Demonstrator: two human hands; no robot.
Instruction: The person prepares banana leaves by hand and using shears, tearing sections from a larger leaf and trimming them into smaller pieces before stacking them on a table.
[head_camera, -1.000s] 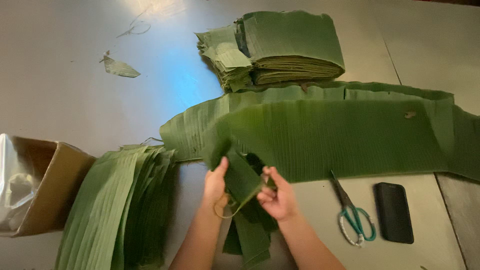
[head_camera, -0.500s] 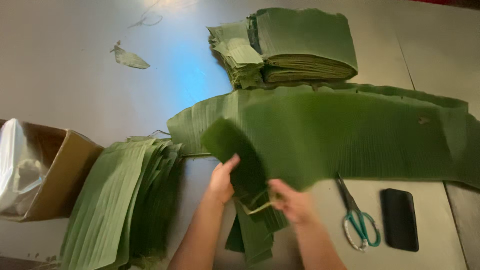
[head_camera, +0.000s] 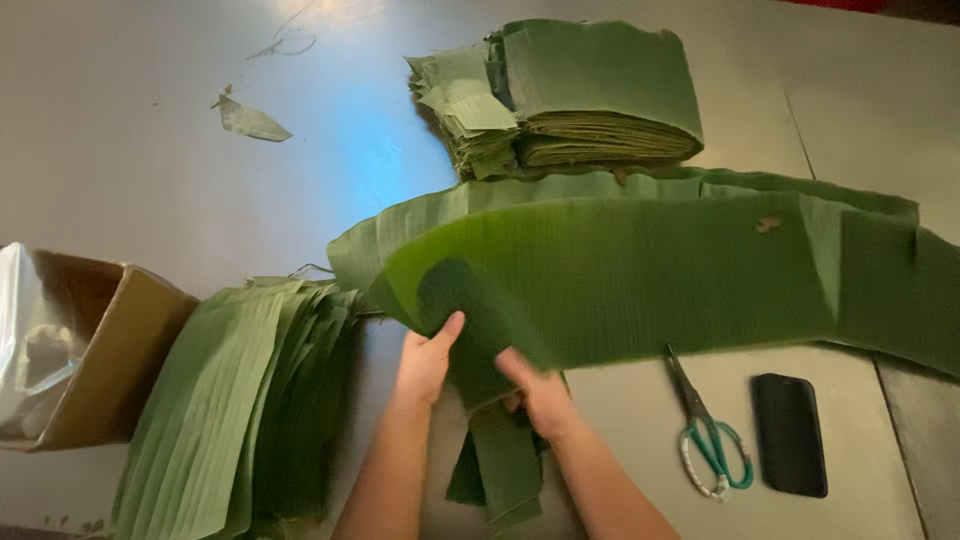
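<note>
Head view: left hand (head_camera: 428, 362) pinching long leaf (head_camera: 640, 270) at its near-left end, thumb up on top face, fingers hidden under the fold. Right hand (head_camera: 538, 392) closed on same leaf a little to the right, knuckles up, fingertips blurred, so exact closure hard to tell; clamped on leaf edge as far as visible. Compared with half a second ago: hands slightly further apart, left thumb higher on leaf, folded dark flap now pulled down toward the body, more strip hanging below the hands over the table edge. Judged as a fold or tear along the rib being worked further, a piece getting separated from the leaf end. Both forearms coming up from bottom centre, roughly parallel, wrists straight, palms angled inward toward each other. Leaf itself lying across table middle, running from the hands out to the right edge, layered on other long leaves beneath. Just left of the hands: cut stack (head_camera: 240, 400) of leaf pieces, flat, fanned. Further left: box (head_camera: 110, 370) with clear plastic liner, open. Right of the hands, below leaf edge: scissors (head_camera: 708, 430), teal handles, closed, lying on table (head_camera: 130, 160); beside them a dark phone (head_camera: 789, 434), face down or screen off. Far side: folded stack (head_camera: 580, 95) of leaves, well apart. Small scrap (head_camera: 250, 120) at upper left.
</note>
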